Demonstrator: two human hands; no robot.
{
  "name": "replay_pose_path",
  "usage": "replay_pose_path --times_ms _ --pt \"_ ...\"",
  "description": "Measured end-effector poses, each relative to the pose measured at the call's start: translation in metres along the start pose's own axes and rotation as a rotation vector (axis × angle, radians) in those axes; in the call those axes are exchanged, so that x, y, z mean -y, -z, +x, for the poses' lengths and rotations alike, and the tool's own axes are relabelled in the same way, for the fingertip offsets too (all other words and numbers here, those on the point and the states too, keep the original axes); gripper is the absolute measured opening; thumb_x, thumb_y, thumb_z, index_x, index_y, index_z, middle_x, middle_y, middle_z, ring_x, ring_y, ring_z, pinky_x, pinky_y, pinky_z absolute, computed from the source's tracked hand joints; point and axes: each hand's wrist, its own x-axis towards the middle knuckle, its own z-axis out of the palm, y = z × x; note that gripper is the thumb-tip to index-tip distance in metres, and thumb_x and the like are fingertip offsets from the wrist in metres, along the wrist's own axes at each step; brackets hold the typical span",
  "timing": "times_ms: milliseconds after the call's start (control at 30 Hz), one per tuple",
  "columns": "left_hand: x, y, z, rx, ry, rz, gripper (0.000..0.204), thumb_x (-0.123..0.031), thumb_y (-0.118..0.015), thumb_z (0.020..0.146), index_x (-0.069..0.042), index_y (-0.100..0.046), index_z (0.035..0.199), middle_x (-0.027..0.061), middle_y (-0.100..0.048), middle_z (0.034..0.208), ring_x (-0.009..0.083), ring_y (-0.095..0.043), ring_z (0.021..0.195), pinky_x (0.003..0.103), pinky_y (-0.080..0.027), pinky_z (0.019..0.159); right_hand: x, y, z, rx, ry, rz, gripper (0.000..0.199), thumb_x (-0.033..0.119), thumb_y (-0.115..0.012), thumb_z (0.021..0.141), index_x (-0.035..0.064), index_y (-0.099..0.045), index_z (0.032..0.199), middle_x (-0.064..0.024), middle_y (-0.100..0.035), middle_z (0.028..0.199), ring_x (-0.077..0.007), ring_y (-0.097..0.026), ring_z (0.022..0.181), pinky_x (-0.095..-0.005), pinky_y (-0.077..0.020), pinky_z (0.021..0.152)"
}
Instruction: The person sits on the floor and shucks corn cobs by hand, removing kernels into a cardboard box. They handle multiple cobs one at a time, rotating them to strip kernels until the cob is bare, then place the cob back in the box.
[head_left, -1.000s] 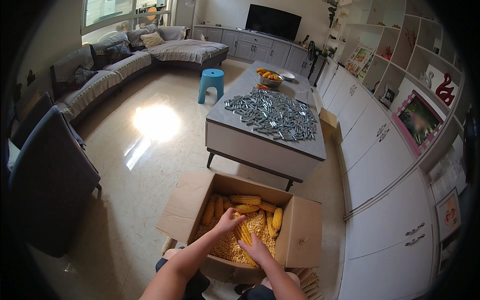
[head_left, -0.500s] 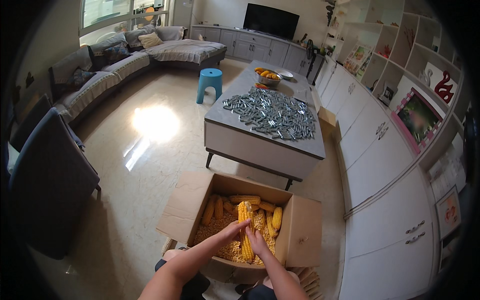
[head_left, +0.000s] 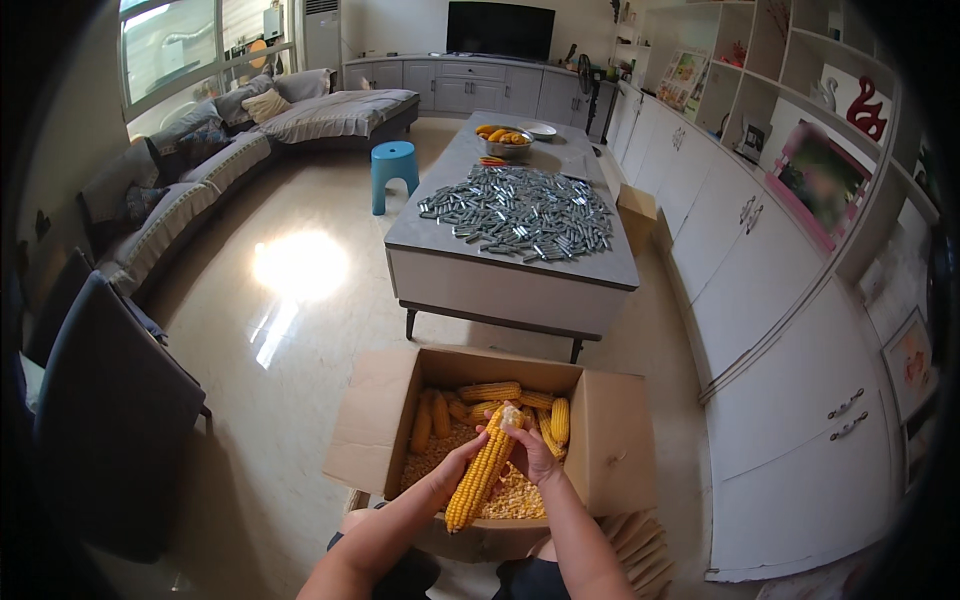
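Lifted since the earlier frame, the corn cob [head_left: 482, 468] sits clamped in both hands, left hand [head_left: 452, 472] low, right hand [head_left: 533, 452] high, above the cardboard box [head_left: 610, 440], lower centre; keeping it over the box should catch kernels.

forearms: bare, no sleeves | hands [head_left: 500, 460]: bare, no gloves or rings seen | legs: dark clothing

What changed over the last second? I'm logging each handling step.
Both hands, left hand and right hand, rose out of the loose kernels and lifted one corn cob above the cardboard box. Box, remaining cobs and table stayed put.
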Motion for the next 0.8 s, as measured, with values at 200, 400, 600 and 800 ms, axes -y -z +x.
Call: replay_pose_path --times_ms 200,400,600,800 --pt "0.002 -0.013 0.002 -0.045 0.027 -0.073 0.054 -0.056 -0.037 0.085 -0.008 -0.051 0.106 0.0143 -0.059 0.078 0.0241 -0.057 0.051 0.03 -0.048 0.044 -0.009 0.01 0.001 -0.154 0.129 -0.237 0.041 0.02 -0.057 0.086 0.0057 -0.039 0.12 -0.0052 -0.051 0.104 -0.0148 -0.052 0.095 -0.0279 -0.0434 0.083" --pt "0.004 -0.017 0.004 -0.168 0.036 0.035 0.054 -0.056 -0.037 0.086 -0.008 -0.051 0.108 0.0143 -0.059 0.079 0.024 -0.059 0.054 0.032 -0.05 0.048 -0.017 0.017 0.004 -0.299 0.201 -0.406 0.051 0.029 -0.06 0.084 0.0023 -0.037 0.12 -0.0082 -0.049 0.107 -0.0153 -0.049 0.097 -0.0283 -0.0399 0.085" --pt "0.012 -0.018 0.005 -0.235 -0.02 0.175 0.056 -0.054 -0.039 0.086 -0.004 -0.05 0.109 0.0129 -0.06 0.081 0.0222 -0.061 0.061 0.032 -0.052 0.053 -0.021 0.027 0.007 -0.374 0.176 -0.36 0.043 0.034 -0.054 0.087 0.0033 -0.044 0.116 -0.0063 -0.052 0.104 -0.0147 -0.051 0.094 -0.0277 -0.0408 0.083" --pt "0.016 -0.015 0.004 -0.3 -0.071 0.314 0.057 -0.056 -0.042 0.085 -0.003 -0.053 0.104 0.0074 -0.059 0.08 0.0147 -0.056 0.063 0.028 -0.048 0.055 -0.021 0.042 0.012 -0.296 0.155 -0.572 0.043 0.034 -0.046 0.09 0.0032 -0.044 0.12 -0.0077 -0.051 0.108 -0.0165 -0.051 0.099 -0.0287 -0.042 0.084"
